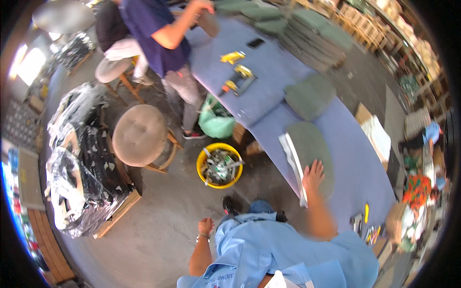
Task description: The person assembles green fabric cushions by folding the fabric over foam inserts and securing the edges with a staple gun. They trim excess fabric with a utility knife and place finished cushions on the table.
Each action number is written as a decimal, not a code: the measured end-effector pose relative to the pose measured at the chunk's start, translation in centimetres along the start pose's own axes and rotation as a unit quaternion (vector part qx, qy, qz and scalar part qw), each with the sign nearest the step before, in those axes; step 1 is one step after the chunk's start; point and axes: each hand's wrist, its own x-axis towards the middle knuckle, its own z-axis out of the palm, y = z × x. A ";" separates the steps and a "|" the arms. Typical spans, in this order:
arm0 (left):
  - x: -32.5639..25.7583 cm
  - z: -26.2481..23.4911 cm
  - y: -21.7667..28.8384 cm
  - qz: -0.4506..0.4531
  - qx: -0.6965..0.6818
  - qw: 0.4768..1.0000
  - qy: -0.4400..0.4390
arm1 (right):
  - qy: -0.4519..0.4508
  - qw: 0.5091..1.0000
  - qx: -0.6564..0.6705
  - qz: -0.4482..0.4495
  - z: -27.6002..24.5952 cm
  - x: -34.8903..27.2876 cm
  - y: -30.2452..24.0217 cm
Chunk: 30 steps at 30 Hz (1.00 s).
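One green pad [312,138] is touched by the spread right hand [313,176]; the left hand's [206,225] grip cannot be told. Left of the blue table [353,158], one yellow tub [221,186] is seen on grey floor [158,206].

Light-blue shirt [288,245], dark printed lettering [224,278], pale bracelet [203,235], dark shoe [228,205].

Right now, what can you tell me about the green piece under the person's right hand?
The dark green piece looks flat and panel-like, with a rounded far end and a matt, cloth-like surface. It lies on the blue-covered table, near the edge. A white strip runs along its left side, and the right hand rests over its nearer part.
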 end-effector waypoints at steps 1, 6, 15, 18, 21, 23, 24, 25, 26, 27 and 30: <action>0.2 0.4 1.7 0.013 0.038 0.999 -0.008 | 0.013 1.000 -0.004 -0.024 0.2 -1.3 -0.2; 0.4 1.8 8.3 0.070 -0.107 0.991 -0.025 | 0.024 0.993 -0.006 -0.114 0.0 -2.6 1.1; -25.7 -7.7 42.7 0.529 -0.100 0.826 -0.169 | 0.053 0.985 0.054 -0.156 2.2 -1.7 4.1; -36.5 -9.4 49.2 0.749 -0.138 0.577 -0.295 | 0.054 0.986 0.055 -0.151 2.4 -1.5 5.0; -42.5 -7.9 52.6 0.780 -0.229 0.350 -0.466 | 0.057 0.985 0.068 -0.149 2.3 -2.1 5.5; -43.9 -4.6 53.9 0.800 -0.289 0.269 -0.453 | 0.067 0.984 0.092 -0.138 2.6 -2.5 6.4; -44.0 -4.1 54.2 0.800 -0.283 0.257 -0.463 | 0.070 0.985 0.095 -0.125 2.8 -3.1 7.1; -44.1 -3.5 54.5 0.799 -0.277 0.247 -0.474 | 0.073 0.986 0.098 -0.109 2.9 -4.0 8.1; -43.7 -3.7 54.9 0.787 -0.236 0.258 -0.509 | 0.083 0.987 0.103 -0.087 3.0 -4.5 9.1; -43.5 -3.3 55.3 0.773 -0.194 0.269 -0.541 | 0.082 0.988 0.116 -0.064 2.7 -5.1 9.9; -43.1 0.6 56.7 0.742 -0.238 0.311 -0.544 | 0.123 0.984 0.130 0.025 2.2 -7.5 13.6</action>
